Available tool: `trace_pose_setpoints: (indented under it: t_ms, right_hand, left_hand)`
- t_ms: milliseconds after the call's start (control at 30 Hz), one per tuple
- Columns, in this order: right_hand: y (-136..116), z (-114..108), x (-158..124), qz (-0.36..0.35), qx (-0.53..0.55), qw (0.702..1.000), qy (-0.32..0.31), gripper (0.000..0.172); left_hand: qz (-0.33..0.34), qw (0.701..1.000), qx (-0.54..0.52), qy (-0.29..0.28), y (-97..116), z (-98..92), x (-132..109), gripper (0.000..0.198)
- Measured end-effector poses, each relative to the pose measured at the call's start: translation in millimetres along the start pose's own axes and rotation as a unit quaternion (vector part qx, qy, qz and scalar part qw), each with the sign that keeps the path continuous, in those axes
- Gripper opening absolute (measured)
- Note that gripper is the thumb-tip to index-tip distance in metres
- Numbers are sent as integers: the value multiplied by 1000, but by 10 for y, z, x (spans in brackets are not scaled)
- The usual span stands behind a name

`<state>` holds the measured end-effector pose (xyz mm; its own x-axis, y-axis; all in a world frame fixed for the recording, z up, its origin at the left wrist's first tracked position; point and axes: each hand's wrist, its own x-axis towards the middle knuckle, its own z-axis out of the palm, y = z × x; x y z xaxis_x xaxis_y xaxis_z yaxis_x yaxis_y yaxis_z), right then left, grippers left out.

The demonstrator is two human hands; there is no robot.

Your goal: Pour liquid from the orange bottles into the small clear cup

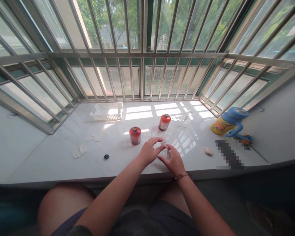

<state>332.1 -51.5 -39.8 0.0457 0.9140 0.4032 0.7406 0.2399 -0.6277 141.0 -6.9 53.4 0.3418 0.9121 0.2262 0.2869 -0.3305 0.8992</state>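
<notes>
My left hand [149, 151] and my right hand [172, 160] meet over the white windowsill [64, 157], near its front edge. Both pinch a small clear object [164, 147] between their fingertips; I cannot make out what it is. Just beyond my left hand stands an open red bottle [135, 135]. A second red bottle [164, 122], with a label and a cap, stands farther back. A small black cap [106, 156] lies on the sill to the left.
A white plastic basket [107, 111] sits at the back left. White cotton pads [80, 151] lie on the left, another white wad [208, 151] on the right. A yellow and blue jug [228, 122] stands at the right. Metal window bars [142, 55] enclose the sill.
</notes>
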Motion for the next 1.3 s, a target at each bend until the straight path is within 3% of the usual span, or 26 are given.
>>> trace_pose_setpoints:
  t_ms: [200, 367, 400, 567, 667, 800, 1000, 1300]
  right_hand:
    - [3, -13, -4, 3, -2, 1000, -10, 72]
    - [-19, -15, 2, -14, 1, 1000, -27, 65]
    - [-24, -17, 0, -16, 4, 999, -35, 66]
    - [-41, -127, -98, -7, 64, 992, -104, 81]
    - [-128, -280, -201, 6, 115, 984, -135, 70]
    - [-509, -389, -251, 22, 203, 970, -132, 55]
    - [-1107, -222, -191, 11, 246, 954, -171, 54]
    - [-1015, -91, -334, 53, 240, 964, -101, 52]
  left_hand:
    - [30, 1000, 10, 1, -216, 107, -96, 29]
    - [-12, 999, 21, -45, -339, 127, -177, 86]
    - [-19, 998, 22, -50, -338, 131, -185, 90]
    - [-32, 998, 25, -49, -319, 83, -256, 67]
    - [-44, 998, 32, -35, -359, -30, -389, 69]
    - [-32, 999, 35, -16, -393, -159, -614, 71]
    - [-30, 998, 52, -6, -318, -254, -788, 46]
    - [-37, 998, 37, 32, -431, -367, -912, 72]
